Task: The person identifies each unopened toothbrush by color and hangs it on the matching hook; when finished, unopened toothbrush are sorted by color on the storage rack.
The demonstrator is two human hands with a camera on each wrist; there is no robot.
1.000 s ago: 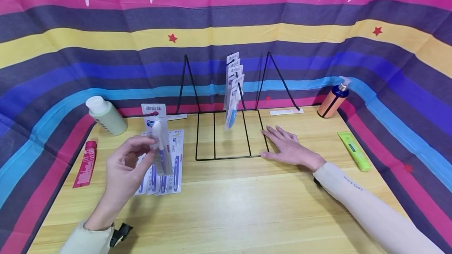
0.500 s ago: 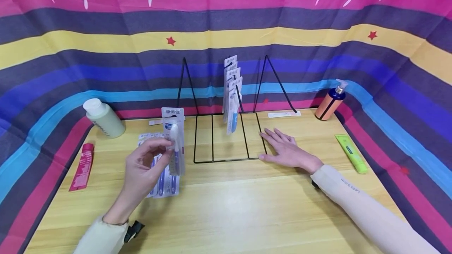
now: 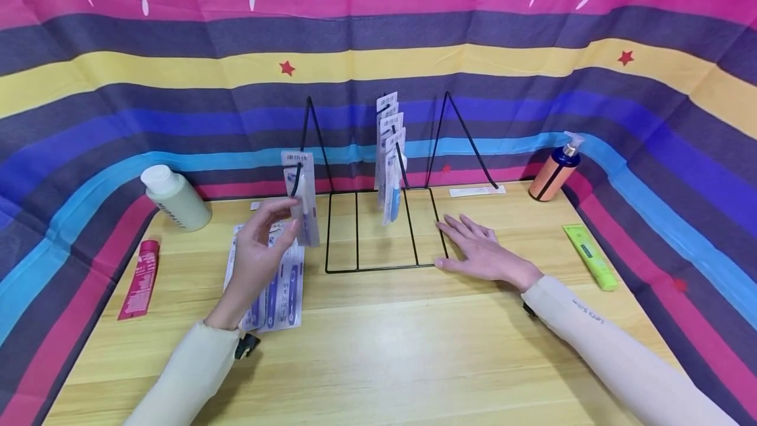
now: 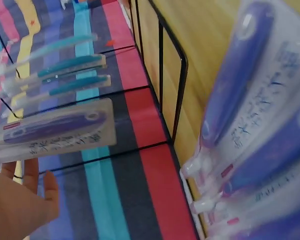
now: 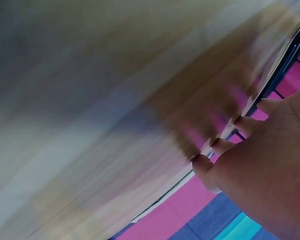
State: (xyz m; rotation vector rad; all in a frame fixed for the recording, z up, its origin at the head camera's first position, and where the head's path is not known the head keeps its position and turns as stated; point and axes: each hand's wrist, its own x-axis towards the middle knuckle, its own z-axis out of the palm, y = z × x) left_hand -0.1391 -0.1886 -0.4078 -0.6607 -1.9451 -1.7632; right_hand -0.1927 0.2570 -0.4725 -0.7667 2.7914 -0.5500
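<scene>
My left hand (image 3: 263, 242) pinches a packaged purple toothbrush (image 3: 307, 215) by its edge, upright at the left hook of the black wire rack (image 3: 357, 229). The top of its card overlaps that hook in the head view. In the left wrist view the same toothbrush pack (image 4: 65, 127) points away from the fingers (image 4: 50, 192). My right hand (image 3: 479, 248) rests with spread fingers on the rack's right side at the table. Several blue toothbrush packs (image 3: 391, 176) hang on a middle hook. Below my left hand, several purple toothbrush packs (image 3: 278, 304) lie on the table.
A pale green bottle (image 3: 176, 199) and a pink tube (image 3: 140, 281) stand and lie at the left. On the right are an orange pump bottle (image 3: 554, 169) and a green tube (image 3: 590, 256). White strips, one at [the right strip (image 3: 476, 190)], lie behind the rack. A striped cloth (image 3: 378, 31) surrounds the table.
My left hand has carried the purple toothbrush pack rightward and up from over the flat packs to the rack's left hook. The right hand stays on the rack.
</scene>
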